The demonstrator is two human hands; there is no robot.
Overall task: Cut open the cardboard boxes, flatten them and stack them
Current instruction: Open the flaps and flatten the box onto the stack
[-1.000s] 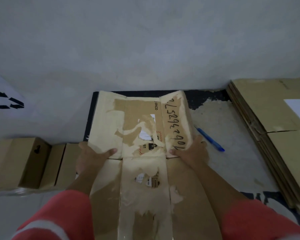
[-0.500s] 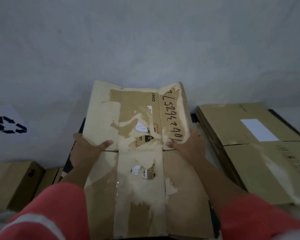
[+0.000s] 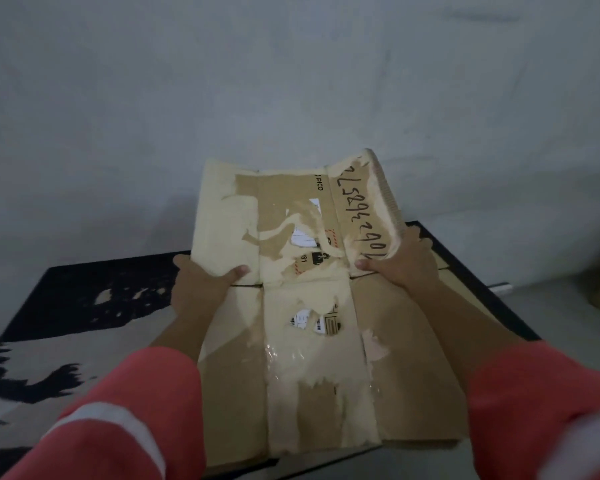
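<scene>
Both hands grasp flattened torn brown cardboard box (image 3: 309, 368), held over black-and-white patterned mat (image 3: 66, 306): your left hand (image 3: 201, 289), right hand (image 3: 400, 265) pinch side edges. Keep panels level while stacking.

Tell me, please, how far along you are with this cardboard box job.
Done: the cardboard box is cut open and flattened, its surface torn. In hand: the left hand and right hand grip its side edges, thumbs on top, over the patterned mat. Left: it is not yet set down or stacked.
</scene>
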